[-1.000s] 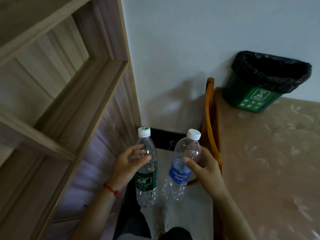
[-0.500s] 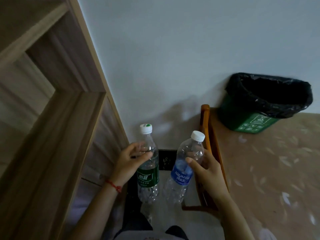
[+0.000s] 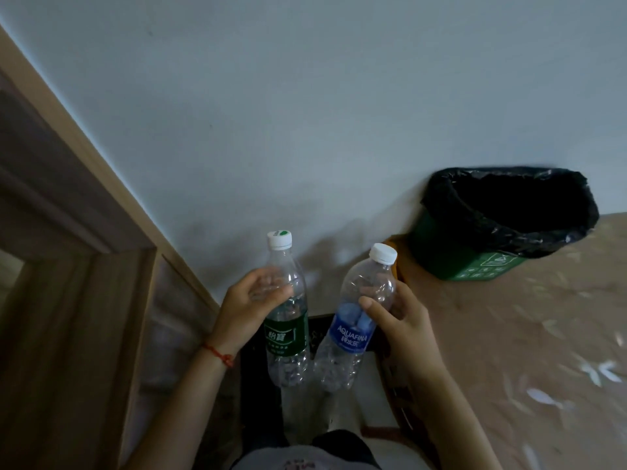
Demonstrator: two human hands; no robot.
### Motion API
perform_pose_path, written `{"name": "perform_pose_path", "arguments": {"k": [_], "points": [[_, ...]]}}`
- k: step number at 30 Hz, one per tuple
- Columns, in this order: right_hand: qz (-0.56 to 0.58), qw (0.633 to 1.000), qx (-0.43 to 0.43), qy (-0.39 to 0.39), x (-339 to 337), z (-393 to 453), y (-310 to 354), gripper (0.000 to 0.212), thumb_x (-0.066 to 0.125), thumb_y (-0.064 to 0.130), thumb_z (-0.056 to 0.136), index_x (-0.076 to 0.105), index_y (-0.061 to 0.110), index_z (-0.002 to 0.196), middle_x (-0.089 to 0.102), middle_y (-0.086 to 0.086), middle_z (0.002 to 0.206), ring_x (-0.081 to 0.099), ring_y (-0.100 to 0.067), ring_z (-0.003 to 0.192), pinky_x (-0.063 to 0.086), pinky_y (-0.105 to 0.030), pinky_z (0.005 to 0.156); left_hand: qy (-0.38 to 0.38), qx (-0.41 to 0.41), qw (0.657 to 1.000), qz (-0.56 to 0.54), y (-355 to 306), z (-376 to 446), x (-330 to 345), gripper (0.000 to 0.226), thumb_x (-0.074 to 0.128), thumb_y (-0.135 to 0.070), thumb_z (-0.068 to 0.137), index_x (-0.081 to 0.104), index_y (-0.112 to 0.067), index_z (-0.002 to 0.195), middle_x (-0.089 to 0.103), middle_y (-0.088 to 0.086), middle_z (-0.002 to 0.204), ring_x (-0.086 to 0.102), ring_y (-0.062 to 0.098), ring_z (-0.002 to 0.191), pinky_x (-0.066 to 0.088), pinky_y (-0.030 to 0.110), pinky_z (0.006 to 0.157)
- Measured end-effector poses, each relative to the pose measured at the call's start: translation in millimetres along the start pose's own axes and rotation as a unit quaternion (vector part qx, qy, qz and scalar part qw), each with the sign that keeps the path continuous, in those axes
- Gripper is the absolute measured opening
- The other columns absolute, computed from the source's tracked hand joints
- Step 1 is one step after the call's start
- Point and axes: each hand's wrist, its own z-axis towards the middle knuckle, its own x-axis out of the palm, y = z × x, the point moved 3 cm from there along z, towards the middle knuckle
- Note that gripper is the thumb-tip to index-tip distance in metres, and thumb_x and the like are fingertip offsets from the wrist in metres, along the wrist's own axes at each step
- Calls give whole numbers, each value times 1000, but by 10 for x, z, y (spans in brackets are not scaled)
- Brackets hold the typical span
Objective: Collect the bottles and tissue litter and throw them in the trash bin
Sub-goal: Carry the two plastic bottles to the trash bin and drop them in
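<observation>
**Two empty bottles in hand, bin sitting at 2 o'clock**

Left hand [image 3: 249, 308] is wrapped around the upper part of the green-label bottle [image 3: 286, 313], fingers curled round the clear plastic just above the label, and there's a red string bracelet [image 3: 220, 355] on that wrist. Right hand [image 3: 397, 325] grips the Aquafina bottle [image 3: 353, 320] around its shoulder, thumb across the front. Both bottles have white caps on and look empty. The green one is close to upright, the blue one leans toward 1 o'clock, and their bottoms nearly touch. Out at 2 o'clock from the hands, the green trash bin [image 3: 471, 266] with a black liner bag stands on the brown patterned tabletop [image 3: 509, 351], right against the pale wall [image 3: 305, 113]. Wooden shelving [image 3: 68, 266] fills the 9 o'clock side.
</observation>
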Motion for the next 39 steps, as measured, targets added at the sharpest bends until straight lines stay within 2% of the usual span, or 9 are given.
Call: {"name": "perform_pose_path", "arguments": {"k": [4,10,15,20,25,28,30,34,39], "points": [[1,1000,-27,-10,-103,217,140,45,68,31,68,57,20,110,69,-1,105,67,-11,94,55,-28,80,16,10,1000,9,-139,257,142,43,77,-33,60,61,-20,98,70,-27,74,62,-13,74,47,5,66],[22,997,-50,-59,-428,366,266,42,65,23,75,58,9,113,70,0,100,68,-10,90,53,-19,70,87,5,996,21,-354,579,531,59,71,-48,47,61,-22,99,70,-12,84,63,-11,78,47,4,64],[26,992,-58,-112,-792,352,322,45,63,33,71,59,12,110,70,1,98,68,-9,88,54,-19,70,142,25,988,47,-470,788,995,49,67,-50,45,61,-31,90,70,-28,77,63,-11,77,48,5,66],[42,985,-52,-156,-1159,299,381,39,60,31,74,61,11,107,70,-2,96,68,-8,84,51,-15,66,194,43,978,70,-591,966,1399,60,74,-64,39,62,-34,88,71,-15,82,65,-4,83,50,16,74],[37,979,-55,-193,-1424,296,426,39,58,32,77,60,11,109,71,0,96,68,-9,85,52,-15,68,254,64,961,86,-833,1043,1750,62,68,-65,43,60,-34,95,65,-14,98,63,-1,90,50,9,67],[41,972,-58,-225,-1534,317,446,34,57,33,78,61,13,106,72,6,91,68,-8,84,51,-15,67,289,74,948,108,-908,1161,1913,72,65,-78,40,60,-34,96,66,-8,101,64,11,94,51,25,81],[48,967,-52,-244,-1578,341,453,33,61,33,82,60,12,107,73,10,90,69,-8,84,51,-15,67,310,78,941,112,-949,1259,2027,58,65,-68,48,61,-34,95,67,-6,100,64,13,93,50,27,82],[55,955,-40,-289,-1631,410,479,42,68,39,76,61,12,108,73,2,91,69,-13,85,53,-20,68,350,90,924,121,-1027,1472,2246,35,65,-48,63,62,-32,94,67,-8,90,64,1,80,49,9,64],[54,936,-36,-345,-1714,525,584,30,66,46,71,65,28,95,73,1,91,69,-16,86,56,-27,77,384,87,913,107,-1132,1736,2448,27,61,-30,80,62,-17,103,68,1,91,65,-4,69,49,7,60]]}}
